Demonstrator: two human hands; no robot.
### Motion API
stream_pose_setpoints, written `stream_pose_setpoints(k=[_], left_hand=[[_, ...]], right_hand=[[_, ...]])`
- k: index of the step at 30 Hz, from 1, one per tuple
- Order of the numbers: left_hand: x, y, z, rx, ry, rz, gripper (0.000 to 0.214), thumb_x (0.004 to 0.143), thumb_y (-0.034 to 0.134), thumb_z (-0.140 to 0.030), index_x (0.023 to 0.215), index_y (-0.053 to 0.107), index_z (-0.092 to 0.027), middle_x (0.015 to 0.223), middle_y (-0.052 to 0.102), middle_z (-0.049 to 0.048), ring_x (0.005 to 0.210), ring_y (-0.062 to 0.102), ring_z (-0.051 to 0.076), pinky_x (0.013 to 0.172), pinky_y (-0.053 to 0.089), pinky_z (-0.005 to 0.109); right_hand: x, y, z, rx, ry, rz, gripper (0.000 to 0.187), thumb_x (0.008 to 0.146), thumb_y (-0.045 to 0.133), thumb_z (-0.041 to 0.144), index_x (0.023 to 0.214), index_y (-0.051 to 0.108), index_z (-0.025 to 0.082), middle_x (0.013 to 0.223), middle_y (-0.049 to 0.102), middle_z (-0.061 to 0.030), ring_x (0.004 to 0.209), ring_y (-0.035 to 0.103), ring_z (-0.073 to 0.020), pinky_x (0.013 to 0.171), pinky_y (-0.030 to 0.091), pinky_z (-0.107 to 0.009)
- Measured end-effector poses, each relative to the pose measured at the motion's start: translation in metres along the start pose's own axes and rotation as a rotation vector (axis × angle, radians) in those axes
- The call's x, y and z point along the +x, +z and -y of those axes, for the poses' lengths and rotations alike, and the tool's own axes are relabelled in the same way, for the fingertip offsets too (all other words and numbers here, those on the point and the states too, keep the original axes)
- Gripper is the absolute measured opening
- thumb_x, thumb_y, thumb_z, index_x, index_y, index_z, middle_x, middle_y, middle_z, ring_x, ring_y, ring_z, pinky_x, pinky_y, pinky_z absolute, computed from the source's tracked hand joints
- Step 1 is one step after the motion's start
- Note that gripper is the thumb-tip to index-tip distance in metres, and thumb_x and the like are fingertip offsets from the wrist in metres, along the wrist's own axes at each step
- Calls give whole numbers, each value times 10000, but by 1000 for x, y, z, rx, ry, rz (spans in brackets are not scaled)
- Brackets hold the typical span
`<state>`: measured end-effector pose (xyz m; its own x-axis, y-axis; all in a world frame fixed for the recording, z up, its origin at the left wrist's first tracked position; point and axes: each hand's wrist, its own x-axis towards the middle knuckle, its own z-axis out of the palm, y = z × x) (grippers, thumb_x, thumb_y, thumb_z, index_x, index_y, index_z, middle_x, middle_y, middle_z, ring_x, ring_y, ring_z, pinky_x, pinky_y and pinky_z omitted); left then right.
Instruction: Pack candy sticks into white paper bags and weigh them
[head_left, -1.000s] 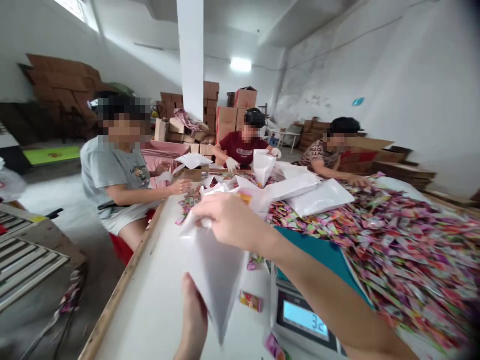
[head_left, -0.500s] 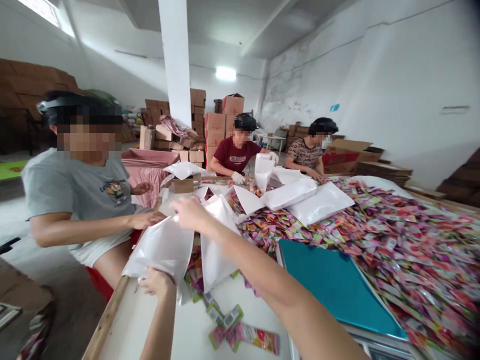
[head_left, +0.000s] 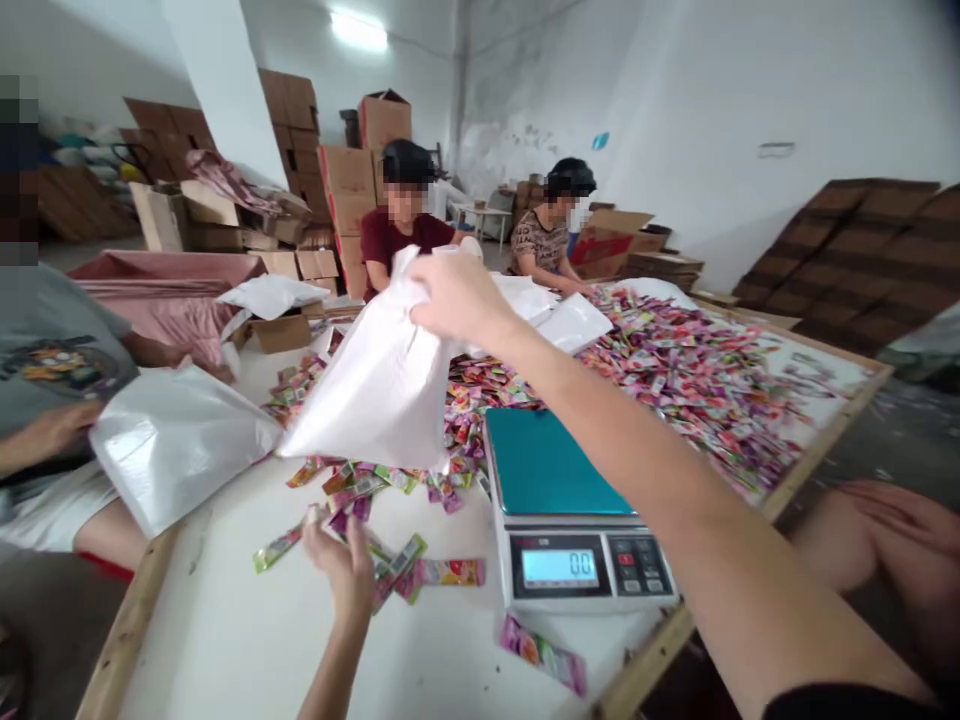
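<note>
My right hand point(head_left: 461, 300) is closed on the gathered top of a white plastic bag point(head_left: 375, 390), which hangs upright above the table with its bottom near the loose sachets. Below the bag, my left hand point(head_left: 341, 560) is open and holds nothing, its fingers apart and pointing up. Close to its fingertips lie several small, bright sachets point(head_left: 450, 572) in green, purple and orange. To the right stands a digital scale point(head_left: 592, 575) whose display reads 0.0. Its teal weighing plate point(head_left: 532, 465) carries nothing and is partly hidden by my right forearm.
A co-worker at the left has hands at another white bag point(head_left: 184, 440) by the table edge. Two more people sit across the table. A large heap of sachets point(head_left: 690, 370) spreads right. Wooden rims point(head_left: 124, 630) border the table. A small carton point(head_left: 281, 332) stands at the back left.
Both my hands have left the white bag by the left co-worker. My right hand has taken another white bag and lifted it. The view has turned right, bringing the scale's display into sight.
</note>
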<state>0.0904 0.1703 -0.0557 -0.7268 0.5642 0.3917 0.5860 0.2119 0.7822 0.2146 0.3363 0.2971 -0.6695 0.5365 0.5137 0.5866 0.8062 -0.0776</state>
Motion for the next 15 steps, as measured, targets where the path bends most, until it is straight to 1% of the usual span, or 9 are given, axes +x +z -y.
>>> stream_pose_setpoints(k=[2, 3, 5, 7, 8, 9, 11, 13, 15], left_hand=[[-17, 19, -12, 56, 178, 168, 653, 872, 407, -427, 1418, 211, -128, 1461, 272, 241, 1398, 222, 336, 1109, 233, 527], [-21, 31, -16, 101, 230, 260, 675, 850, 445, -457, 1405, 262, -120, 1479, 250, 255, 1404, 201, 359, 1106, 220, 540], [-21, 55, -20, 236, 261, 411, 763, 761, 555, -539, 1357, 379, -96, 1498, 203, 286, 1401, 150, 430, 1091, 173, 587], [-13, 81, -24, 372, 282, 501, 863, 678, 625, -591, 1346, 421, -83, 1519, 137, 290, 1396, 83, 477, 1070, 145, 630], [-7, 94, -28, 420, 301, 520, 895, 671, 625, -607, 1370, 403, -94, 1533, 99, 275, 1395, 55, 485, 1056, 158, 645], [-1, 107, -32, 451, 322, 524, 890, 696, 596, -617, 1401, 371, -123, 1547, 71, 249, 1397, 38, 483, 1040, 186, 653], [12, 135, -46, 469, 345, 517, 813, 768, 502, -627, 1438, 322, -204, 1565, 51, 196, 1400, 37, 473, 1000, 265, 652], [23, 163, -62, 483, 315, 481, 744, 798, 446, -637, 1430, 344, -257, 1567, 63, 175, 1390, 64, 490, 958, 310, 660], [32, 191, -77, 506, 258, 409, 706, 804, 436, -636, 1399, 405, -257, 1556, 85, 194, 1373, 94, 516, 939, 307, 683]], right_hand=[[-7, -40, -14, -86, 66, -156, 78, 728, 557, 195, 764, 563, 127, 734, 542, -21, 866, 575, -194, 816, 416, -311], [-12, -59, -21, -153, 96, -223, 74, 723, 548, 202, 733, 551, 129, 692, 510, -7, 819, 567, -174, 781, 408, -292], [-26, -92, -34, -226, 124, -337, 73, 699, 539, 209, 659, 512, 155, 627, 451, 12, 718, 526, -139, 697, 376, -259], [-43, -120, -46, -254, 128, -412, 125, 664, 552, 221, 594, 451, 194, 582, 406, 21, 629, 452, -126, 610, 323, -252], [-53, -132, -51, -261, 132, -430, 158, 641, 566, 226, 576, 423, 207, 566, 394, 21, 598, 412, -128, 577, 292, -261], [-64, -143, -56, -270, 137, -432, 183, 625, 576, 232, 567, 403, 214, 555, 390, 21, 576, 378, -132, 557, 265, -272], [-88, -160, -65, -307, 174, -391, 185, 625, 586, 252, 576, 411, 219, 540, 404, 18, 549, 350, -134, 543, 243, -285], [-114, -170, -77, -362, 218, -340, 137, 651, 585, 289, 613, 472, 221, 534, 446, 11, 525, 369, -134, 539, 258, -288], [-144, -174, -97, -427, 246, -337, 146, 699, 567, 368, 663, 536, 230, 532, 489, 2, 503, 405, -137, 531, 278, -293]])
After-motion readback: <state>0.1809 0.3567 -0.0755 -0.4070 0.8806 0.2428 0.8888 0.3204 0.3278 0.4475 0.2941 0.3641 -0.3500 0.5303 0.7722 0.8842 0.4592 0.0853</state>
